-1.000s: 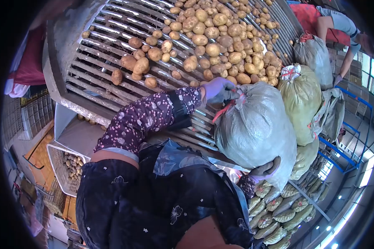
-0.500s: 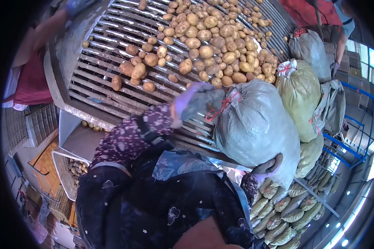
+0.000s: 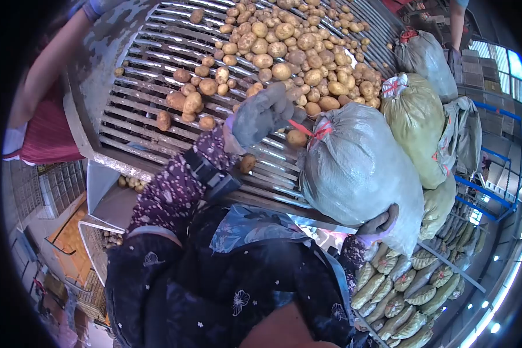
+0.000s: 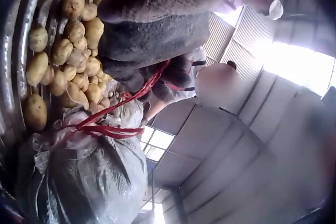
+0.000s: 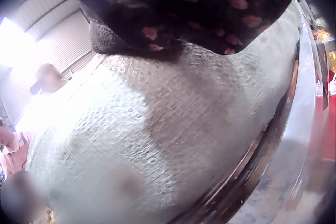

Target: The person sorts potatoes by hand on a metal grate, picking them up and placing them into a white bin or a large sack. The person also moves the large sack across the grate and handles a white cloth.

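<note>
A large whitish woven sack [image 3: 359, 168], its neck bound with red string [image 3: 319, 132], leans at the edge of a slatted metal table [image 3: 139, 124]. My gloved left hand [image 3: 261, 115] is left of the neck; in the left wrist view that hand [image 4: 152, 40] has curled fingers round the red string [image 4: 149, 83], which stretches to the sack's neck [image 4: 76, 129]. My gloved right hand [image 3: 380, 223] lies against the sack's lower side, fingers spread over the fabric. In the right wrist view the sack [image 5: 173, 124] fills most of the picture and my sleeve hides most of that hand.
Potatoes [image 3: 313, 58] are piled on the slats behind the sack. Tied sacks, one yellowish [image 3: 414, 116] and one grey [image 3: 426, 61], stand at the right. Many filled sacks [image 3: 412, 290] are stacked lower right. Another person's arm [image 3: 52, 64] reaches over the table's left end.
My left hand has moved left, away from the sack's neck, drawing out the red string. My right hand stays against the sack. The other person's arm has come in at the upper left.
</note>
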`<state>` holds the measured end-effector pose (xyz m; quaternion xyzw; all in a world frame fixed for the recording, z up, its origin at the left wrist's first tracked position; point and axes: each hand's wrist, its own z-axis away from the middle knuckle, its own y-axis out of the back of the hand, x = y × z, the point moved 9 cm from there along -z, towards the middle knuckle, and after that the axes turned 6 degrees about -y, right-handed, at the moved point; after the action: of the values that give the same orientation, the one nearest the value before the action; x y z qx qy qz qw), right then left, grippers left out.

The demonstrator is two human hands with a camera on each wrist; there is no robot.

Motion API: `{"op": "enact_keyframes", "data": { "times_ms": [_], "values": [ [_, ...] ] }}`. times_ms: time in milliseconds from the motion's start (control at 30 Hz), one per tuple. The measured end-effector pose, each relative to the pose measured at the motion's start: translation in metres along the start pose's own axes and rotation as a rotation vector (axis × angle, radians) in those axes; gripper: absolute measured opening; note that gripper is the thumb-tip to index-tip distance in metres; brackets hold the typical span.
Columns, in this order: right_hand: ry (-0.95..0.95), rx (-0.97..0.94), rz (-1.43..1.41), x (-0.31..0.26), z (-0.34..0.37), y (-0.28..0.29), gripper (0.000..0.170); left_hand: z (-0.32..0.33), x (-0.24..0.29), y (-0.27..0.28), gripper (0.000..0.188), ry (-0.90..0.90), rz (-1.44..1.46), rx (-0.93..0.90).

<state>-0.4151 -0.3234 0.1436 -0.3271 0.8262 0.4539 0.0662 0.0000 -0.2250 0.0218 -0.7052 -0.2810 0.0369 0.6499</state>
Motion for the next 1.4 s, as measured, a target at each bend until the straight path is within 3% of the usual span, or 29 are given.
{"op": "enact_keyframes", "data": {
  "times_ms": [67, 100, 200, 267, 300, 367, 433, 467, 533, 567, 633, 700, 800, 933, 1033, 1167, 1300, 1333, 1400],
  "values": [
    [-0.027, 0.01, 0.038, -0.008, 0.003, 0.001, 0.029, 0.006, -0.014, -0.003, 0.039, 0.004, 0.297, 0.165],
    [-0.033, 0.017, 0.048, -0.012, 0.004, 0.0, 0.029, 0.014, -0.019, -0.018, 0.043, 0.081, 0.084, 0.054],
    [0.012, 0.011, 0.025, -0.005, 0.0, 0.001, 0.03, 0.062, -0.065, -0.022, 0.042, 0.612, -0.59, -0.114],
    [0.023, 0.0, 0.001, -0.002, 0.0, -0.001, 0.03, 0.053, -0.042, 0.001, 0.04, 0.49, -0.511, 0.042],
    [0.019, -0.01, 0.001, -0.004, 0.0, 0.0, 0.03, 0.034, -0.015, 0.016, 0.042, 0.347, -0.698, -0.006],
    [0.017, -0.007, 0.005, -0.007, -0.001, 0.0, 0.03, -0.007, -0.001, 0.066, 0.044, 0.308, -0.809, 0.099],
    [0.019, 0.012, 0.015, -0.012, -0.001, 0.001, 0.029, -0.026, -0.006, 0.08, 0.048, 0.225, -0.864, 0.197],
    [0.004, 0.018, 0.024, -0.009, 0.0, 0.001, 0.029, -0.037, -0.014, 0.061, 0.05, 0.03, -0.986, 0.14],
    [-0.019, 0.022, 0.039, -0.002, 0.001, 0.001, 0.029, -0.045, -0.058, 0.057, 0.053, -0.037, -1.031, -0.016],
    [-0.012, 0.021, 0.019, -0.001, 0.001, -0.001, 0.029, -0.051, -0.105, 0.091, 0.053, 0.084, -0.963, -0.115],
    [0.003, 0.019, -0.017, -0.001, 0.001, 0.001, 0.029, -0.043, -0.129, 0.088, 0.054, 0.464, -0.999, -0.272],
    [0.008, 0.022, -0.013, -0.002, 0.001, 0.001, 0.029, -0.012, -0.082, 0.019, 0.054, 1.001, -1.186, -0.399],
    [0.011, 0.038, 0.01, -0.004, -0.003, 0.0, 0.028, -0.041, -0.047, 0.028, 0.049, 0.717, -1.155, -0.225],
    [0.012, 0.017, 0.025, -0.008, -0.001, 0.001, 0.028, -0.097, 0.018, 0.051, 0.038, 0.197, -0.721, 0.011],
    [0.004, 0.038, 0.001, -0.008, -0.001, 0.001, 0.029, -0.102, 0.08, 0.032, 0.036, -0.419, -1.026, 0.414],
    [0.014, 0.017, 0.018, -0.006, -0.002, 0.002, 0.029, -0.057, 0.007, 0.016, 0.051, 0.01, -1.217, 0.096],
    [0.003, 0.032, 0.018, -0.011, -0.002, 0.002, 0.029, 0.004, -0.104, 0.009, 0.05, 0.474, -0.776, -0.007],
    [0.006, 0.03, 0.03, -0.011, -0.001, 0.004, 0.029, 0.017, -0.116, -0.005, 0.049, 0.595, -0.817, 0.044],
    [0.003, 0.036, 0.029, -0.009, -0.004, 0.0, 0.028, 0.039, -0.136, -0.023, 0.049, 0.657, -0.098, 0.481]
  ]
}}
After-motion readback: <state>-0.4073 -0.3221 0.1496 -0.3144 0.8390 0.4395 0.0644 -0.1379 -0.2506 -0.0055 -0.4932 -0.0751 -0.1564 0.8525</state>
